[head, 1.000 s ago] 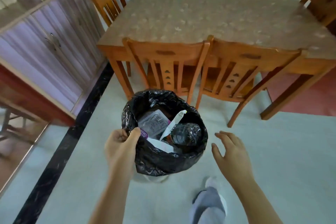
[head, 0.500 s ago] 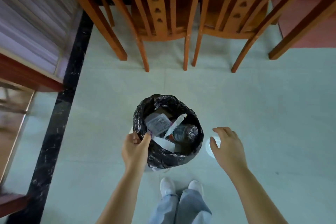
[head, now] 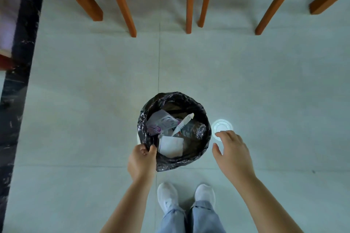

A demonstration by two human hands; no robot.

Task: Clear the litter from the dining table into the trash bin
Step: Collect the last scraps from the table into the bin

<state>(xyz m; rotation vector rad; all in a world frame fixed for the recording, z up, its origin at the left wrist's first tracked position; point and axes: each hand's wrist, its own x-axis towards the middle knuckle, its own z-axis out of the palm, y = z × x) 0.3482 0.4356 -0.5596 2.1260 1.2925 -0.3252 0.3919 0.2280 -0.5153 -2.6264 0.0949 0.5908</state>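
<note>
The trash bin (head: 189,159), lined with a black bag, stands on the pale floor just in front of my feet. Inside it lie a clear plastic bottle (head: 197,130), a white tube (head: 182,124), white paper (head: 170,144) and plastic wrappers (head: 163,122). My left hand (head: 141,161) pinches the bag's rim at the bin's near left edge. My right hand (head: 232,152) hovers open to the right of the bin, its fingertips just above a round clear plastic lid (head: 222,126) lying flat on the floor.
Wooden chair and table legs (head: 130,13) stand across the top of the view. A black marble strip (head: 17,73) runs along the floor on the left. My white shoes (head: 186,195) are right behind the bin.
The view has tilted down from the table to the floor. The bin now sits lower and further from the chairs. My right hand has uncovered the clear lid.
</note>
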